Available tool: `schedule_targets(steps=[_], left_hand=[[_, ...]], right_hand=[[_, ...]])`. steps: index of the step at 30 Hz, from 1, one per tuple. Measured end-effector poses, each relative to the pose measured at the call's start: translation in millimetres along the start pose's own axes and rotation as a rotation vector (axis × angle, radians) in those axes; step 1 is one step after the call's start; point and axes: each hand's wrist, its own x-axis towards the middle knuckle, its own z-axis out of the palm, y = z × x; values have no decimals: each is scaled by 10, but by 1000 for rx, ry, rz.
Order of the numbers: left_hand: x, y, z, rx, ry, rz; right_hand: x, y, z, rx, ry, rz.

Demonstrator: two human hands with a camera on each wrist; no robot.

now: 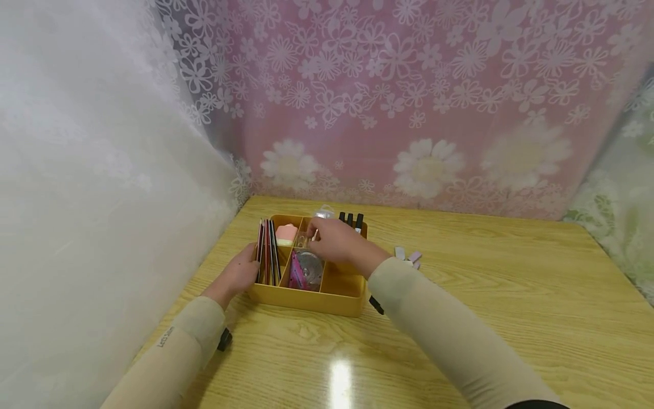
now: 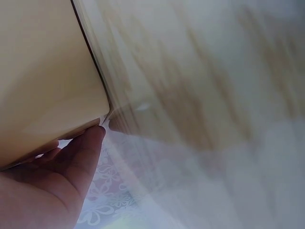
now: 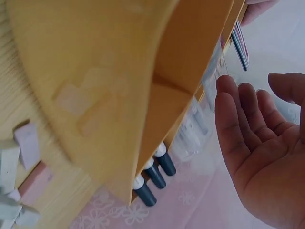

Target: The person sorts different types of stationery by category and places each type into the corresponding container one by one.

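A yellow divided organizer box [image 1: 306, 298] stands on the table. My left hand [image 1: 237, 272] touches its left wall; in the left wrist view the fingers lie along the box's side. Over the back middle compartment is my right hand [image 1: 334, 241]. Its fingers are loosely bent and the thumb stands apart in the right wrist view, with nothing seen between them. Below it sits a small clear item [image 1: 302, 241], partly hidden. The box also holds pencils [image 1: 268, 250], a pink item [image 1: 286, 234], a clear round disc [image 1: 309, 270], a purple-pink item [image 1: 297, 272] and black-capped markers [image 3: 155, 174].
Several small pale grey and pink blocks [image 3: 35, 183] lie on the wooden table [image 1: 485, 295] to the right of the box. A clear plastic piece [image 1: 324, 212] rises at the box's back. A white sheet [image 1: 102, 170] borders the left, and a flowered pink curtain [image 1: 357, 136] hangs behind.
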Motion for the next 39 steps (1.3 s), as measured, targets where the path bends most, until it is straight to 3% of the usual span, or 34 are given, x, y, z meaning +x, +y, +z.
schedule_targets(steps=[10, 23, 32, 39], left_hand=[[8, 21, 8, 52, 3, 1], [-11, 51, 14, 68, 5, -3], [0, -5, 5, 68, 5, 2], [6, 10, -2, 42, 2, 15]], right_hand=[[-190, 261, -258, -75, 14, -1], [-751, 867, -525, -60, 94, 38], [-918, 1229, -490, -84, 93, 88], [-978, 1422, -396, -128, 23, 153]])
